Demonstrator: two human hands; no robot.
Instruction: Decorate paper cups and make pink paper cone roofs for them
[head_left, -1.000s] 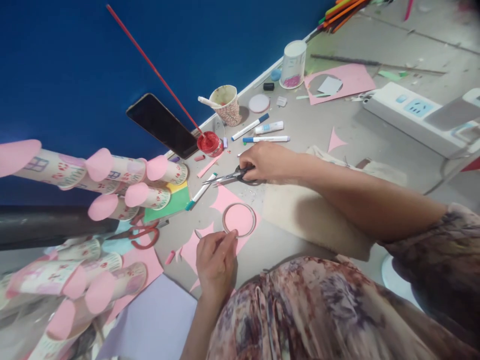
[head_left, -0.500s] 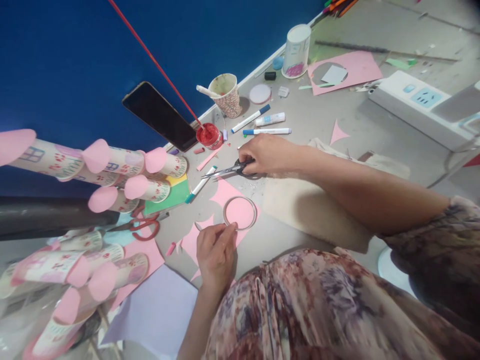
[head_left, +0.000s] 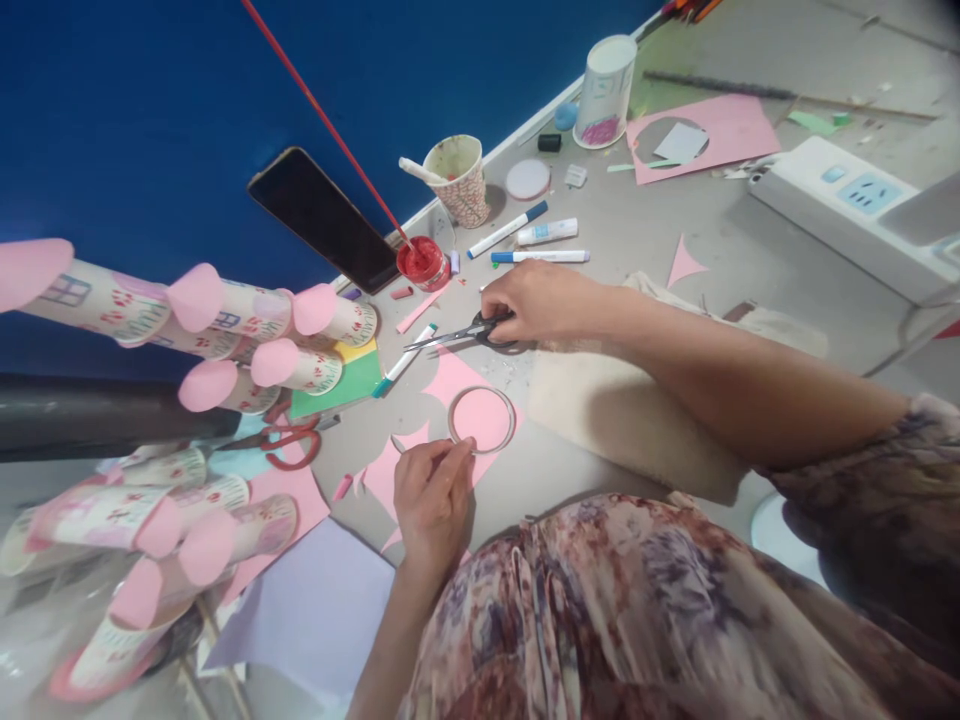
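Ring (head_left: 513,420) lies on pink paper (head_left: 482,418), which shows through its middle, on the table (head_left: 540,480) in front of the person. The left hand (head_left: 433,490) is bent inward with its fingers drawn together, fingertips on the ring's near edge; whether they pinch it or only press it down, I cannot tell. Beyond the ring, the right hand (head_left: 529,302) is closed about the handles of black scissors (head_left: 457,332), pinched between thumb and fingers, the blades pointing left and crossing a green-ended marker (head_left: 403,362) in view. Under the right forearm lies a beige cloth (head_left: 637,425). Two blue markers (head_left: 510,230) and a white tube (head_left: 549,232) lie just past the right hand, near a red jar (head_left: 424,265) with a stick (head_left: 330,130) standing in it and a patterned cup (head_left: 465,200). A phone (head_left: 322,220) leans on the blue wall (head_left: 165,120). To the left stand decorated cups (head_left: 259,335) with pink rounds on their tops, and below them lie red-handled shears (head_left: 300,445) and a lilac sheet (head_left: 322,610). Farther right are a pink sheet (head_left: 739,140) with a round hole and a power strip (head_left: 832,215).
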